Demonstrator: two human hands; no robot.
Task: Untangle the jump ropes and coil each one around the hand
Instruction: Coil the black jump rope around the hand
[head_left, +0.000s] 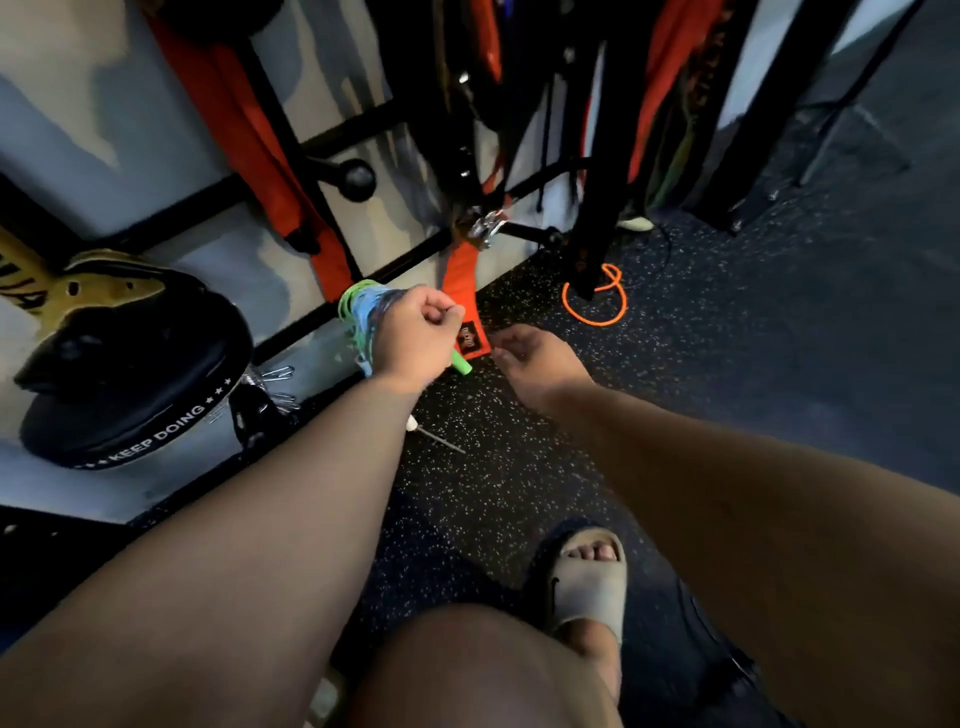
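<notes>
Single head-worn wide-angle view, facing forward and steeply down; speckled floor (727, 364) near, wall rack (602, 156) ahead.

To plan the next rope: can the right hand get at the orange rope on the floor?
Probably yes: only bare floor lies between right hand and orange rope, though it seems looped round a black post.

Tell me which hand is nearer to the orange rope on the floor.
Right. The right hand hovers just left of the orange rope; the left hand, gripping coiled ropes, is farther left.
</notes>
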